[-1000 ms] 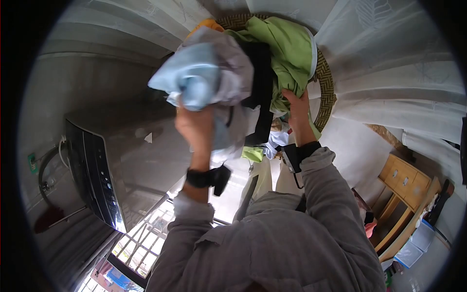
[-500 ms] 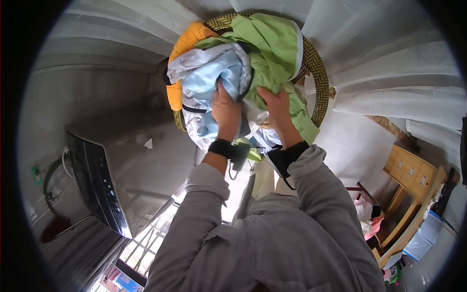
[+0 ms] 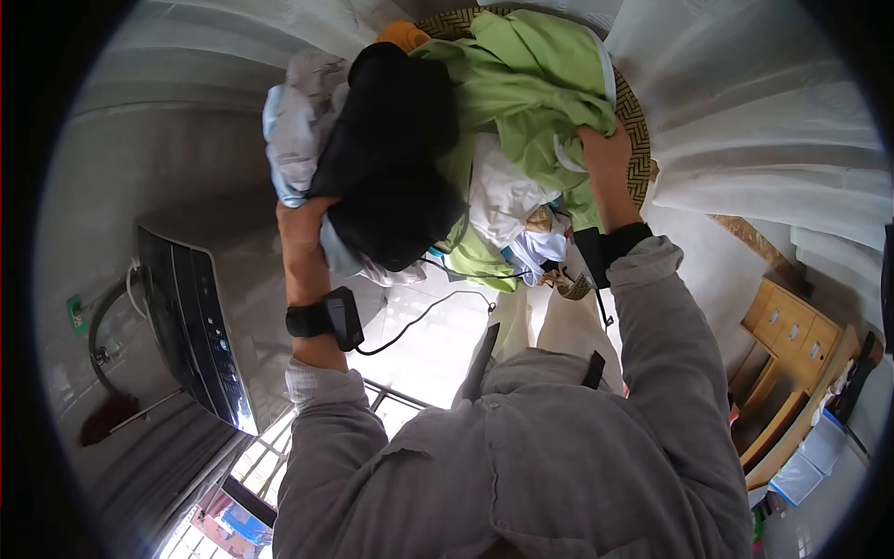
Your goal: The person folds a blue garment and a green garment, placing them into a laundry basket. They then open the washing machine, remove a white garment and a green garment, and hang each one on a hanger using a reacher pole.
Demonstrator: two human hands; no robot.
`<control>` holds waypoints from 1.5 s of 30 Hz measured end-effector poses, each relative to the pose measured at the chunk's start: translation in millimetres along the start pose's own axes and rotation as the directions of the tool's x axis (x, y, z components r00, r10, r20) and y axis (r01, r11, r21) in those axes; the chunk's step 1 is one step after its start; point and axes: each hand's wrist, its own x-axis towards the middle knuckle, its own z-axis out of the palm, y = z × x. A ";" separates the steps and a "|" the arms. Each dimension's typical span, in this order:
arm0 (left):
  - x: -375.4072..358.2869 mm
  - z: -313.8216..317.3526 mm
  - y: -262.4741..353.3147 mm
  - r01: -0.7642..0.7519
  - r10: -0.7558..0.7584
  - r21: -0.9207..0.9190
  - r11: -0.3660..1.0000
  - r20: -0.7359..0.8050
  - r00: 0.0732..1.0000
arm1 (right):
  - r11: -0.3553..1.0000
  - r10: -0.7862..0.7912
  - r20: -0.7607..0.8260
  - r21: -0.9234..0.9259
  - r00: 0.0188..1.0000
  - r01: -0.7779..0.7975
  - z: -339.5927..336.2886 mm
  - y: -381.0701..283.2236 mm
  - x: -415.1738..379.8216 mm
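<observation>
My left hand (image 3: 305,226) is closed on a light blue and white garment (image 3: 303,126), lifted toward the left, with a black cloth (image 3: 396,154) hanging beside it. My right hand (image 3: 607,154) grips a green garment (image 3: 526,79) at the right side of a woven basket (image 3: 635,126). White cloth (image 3: 503,191) and other clothes show between my hands. A bit of orange cloth (image 3: 403,35) sticks out at the basket's far left rim.
A washing machine (image 3: 200,326) with a dark panel stands at the left. White curtains (image 3: 764,121) hang behind and to the right. A wooden cabinet with drawers (image 3: 790,321) is at the lower right.
My hands have moved apart, the left one pulling the blue and white garment left and the right one moving right with green cloth. The black cloth has come into view, and the orange cloth is mostly covered.
</observation>
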 end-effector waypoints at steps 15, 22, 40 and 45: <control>-92.9 -12.9 36.9 -0.166 0.179 -0.403 0.900 -0.004 0.984 | 0.759 -0.297 0.088 0.626 0.951 0.179 -86.2 -274.1 -26.5; -100.4 -85.5 22.9 -0.308 0.311 0.214 0.927 0.021 0.950 | 0.804 -0.502 -0.068 0.332 0.862 0.494 -243.6 -313.4 -59.1; -47.0 32.5 133.6 -0.142 0.326 0.499 0.855 -0.304 0.895 | 0.820 -0.448 -0.383 -0.537 0.808 0.200 -513.6 -230.3 -142.4; -49.0 182.6 -40.6 -0.453 0.623 0.741 0.495 0.061 0.780 | 0.799 -0.424 -0.394 -0.587 0.815 0.132 -540.8 -210.3 -141.4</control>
